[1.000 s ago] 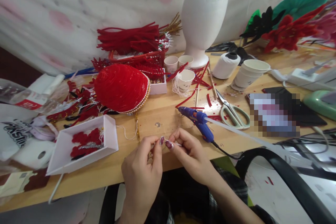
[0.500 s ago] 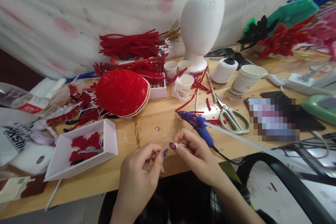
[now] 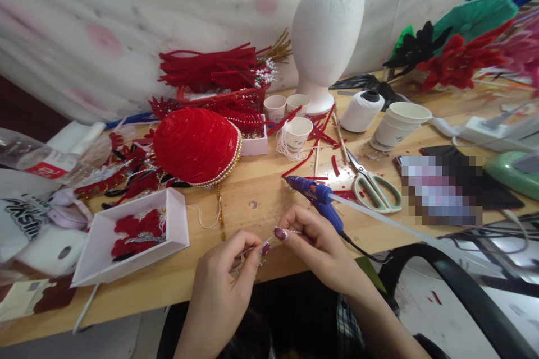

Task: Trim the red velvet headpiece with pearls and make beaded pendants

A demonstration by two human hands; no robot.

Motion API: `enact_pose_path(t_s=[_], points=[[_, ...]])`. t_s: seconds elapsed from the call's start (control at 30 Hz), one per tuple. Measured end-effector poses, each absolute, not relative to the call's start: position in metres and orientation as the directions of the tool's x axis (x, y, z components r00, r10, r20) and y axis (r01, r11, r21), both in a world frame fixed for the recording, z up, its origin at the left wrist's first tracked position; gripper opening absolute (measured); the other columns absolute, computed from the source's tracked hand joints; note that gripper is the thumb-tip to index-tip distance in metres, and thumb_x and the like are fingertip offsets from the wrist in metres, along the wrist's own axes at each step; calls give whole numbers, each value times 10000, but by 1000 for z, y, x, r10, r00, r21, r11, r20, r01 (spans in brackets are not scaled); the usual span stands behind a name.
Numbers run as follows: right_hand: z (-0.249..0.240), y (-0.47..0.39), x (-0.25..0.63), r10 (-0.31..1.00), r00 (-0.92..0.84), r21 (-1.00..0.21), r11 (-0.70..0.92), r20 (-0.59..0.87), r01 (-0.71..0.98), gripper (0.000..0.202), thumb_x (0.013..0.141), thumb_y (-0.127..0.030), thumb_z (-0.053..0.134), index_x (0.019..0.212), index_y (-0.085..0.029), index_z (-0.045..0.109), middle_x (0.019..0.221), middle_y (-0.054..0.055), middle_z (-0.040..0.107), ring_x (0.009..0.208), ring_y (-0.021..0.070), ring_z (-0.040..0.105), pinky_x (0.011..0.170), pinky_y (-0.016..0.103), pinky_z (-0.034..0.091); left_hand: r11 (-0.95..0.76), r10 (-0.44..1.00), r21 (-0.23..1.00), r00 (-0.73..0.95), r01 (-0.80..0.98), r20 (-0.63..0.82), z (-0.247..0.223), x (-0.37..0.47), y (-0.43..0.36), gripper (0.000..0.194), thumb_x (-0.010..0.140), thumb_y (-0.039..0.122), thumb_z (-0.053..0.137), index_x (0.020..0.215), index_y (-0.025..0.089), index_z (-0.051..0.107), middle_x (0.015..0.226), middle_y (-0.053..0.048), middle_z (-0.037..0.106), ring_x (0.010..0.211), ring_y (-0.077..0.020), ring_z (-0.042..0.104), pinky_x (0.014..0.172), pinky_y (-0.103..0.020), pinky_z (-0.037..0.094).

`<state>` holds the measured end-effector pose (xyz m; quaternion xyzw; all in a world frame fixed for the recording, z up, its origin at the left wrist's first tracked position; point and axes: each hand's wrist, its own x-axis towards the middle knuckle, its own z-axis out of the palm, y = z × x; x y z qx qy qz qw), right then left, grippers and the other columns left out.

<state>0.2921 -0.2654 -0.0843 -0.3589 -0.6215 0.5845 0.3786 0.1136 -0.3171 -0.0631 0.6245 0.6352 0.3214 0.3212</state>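
Above the table's front edge, my left hand (image 3: 227, 275) and my right hand (image 3: 314, 244) are both closed in a pinch, a short gap apart. A thin pale beaded string (image 3: 272, 240) runs between their fingertips. Small pearl-like beads show by the right fingers, and a few more hang below the left thumb. Most of the string is hidden in the fingers. Just beyond my right hand lies a blue glue gun (image 3: 309, 190) with a clear glue stick in its back. A red cord-covered cap (image 3: 193, 146) edged with pearls and gold trim sits beyond my left hand.
Left of my hands is a white box (image 3: 177, 230) with red pieces. Behind stand paper cups (image 3: 298, 136), a foam head (image 3: 326, 39), a thread cone (image 3: 362, 112) and a basket of red stems (image 3: 210, 67). Scissors (image 3: 374, 188) and a phone (image 3: 440, 188) lie right.
The fingertips have drawn slightly apart, so more of the string shows between them. Beads have come into sight below the left thumb. The view has shifted a little.
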Motion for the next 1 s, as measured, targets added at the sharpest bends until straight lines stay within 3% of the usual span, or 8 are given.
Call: enact_pose_path(t_s=[0.13, 0.27, 0.37, 0.47, 0.67, 0.87, 1.0], points=[[-79, -263, 294, 854, -516, -996, 83, 64, 13, 271, 976, -408, 592, 833, -180, 556, 629, -62, 427, 563, 104, 355, 498, 254, 251, -5, 999, 777, 45, 630, -30, -57, 109, -317, 230, 922, 329, 509, 749, 237, 629, 599, 46, 607, 545, -121, 583, 505, -203, 415], [-77, -261, 295, 843, -531, -991, 129, 87, 42, 239, 998, -367, 551, 846, -183, 548, 629, -64, 419, 562, 103, 363, 502, 249, 258, 82, 985, 813, 79, 577, -156, -55, 106, -313, 256, 921, 394, 517, 778, 243, 666, 565, 43, 624, 538, -133, 618, 528, -214, 447], [-78, -261, 296, 839, -537, -984, 158, 93, 77, 232, 1008, -353, 522, 847, -187, 540, 633, -58, 436, 566, 108, 380, 513, 248, 276, 119, 977, 835, 86, 536, -194, -56, 105, -311, 232, 911, 388, 543, 793, 247, 684, 642, 29, 683, 614, -144, 657, 580, -222, 473], [-79, -262, 296, 824, -562, -984, 150, 72, 94, 207, 989, -341, 548, 848, -190, 541, 661, -39, 496, 585, 117, 421, 526, 246, 307, 104, 982, 829, 74, 550, -172, -58, 105, -309, 184, 894, 363, 577, 816, 257, 705, 748, 21, 728, 678, -151, 662, 608, -231, 469], [-81, -265, 291, 808, -586, -987, 135, 59, 87, 200, 987, -332, 519, 849, -189, 542, 719, 5, 588, 622, 142, 518, 544, 252, 362, 65, 989, 851, 79, 521, -124, -61, 111, -308, 150, 882, 329, 603, 819, 259, 720, 685, 30, 707, 620, -142, 629, 557, -226, 439], [-85, -265, 291, 810, -586, -997, 59, 21, 46, 269, 987, -432, 541, 857, -197, 550, 740, 17, 620, 634, 152, 526, 549, 263, 360, 109, 982, 902, 94, 417, -162, -64, 112, -309, 192, 901, 309, 581, 754, 221, 669, 675, 27, 704, 616, -119, 633, 563, -200, 447], [-83, -265, 291, 827, -562, -989, 104, 24, 110, 300, 995, -454, 529, 838, -200, 545, 725, -1, 565, 632, 144, 480, 556, 265, 339, 109, 987, 911, 65, 398, -146, -64, 111, -311, 211, 905, 310, 568, 742, 211, 658, 657, 22, 699, 599, -116, 628, 549, -196, 442]])
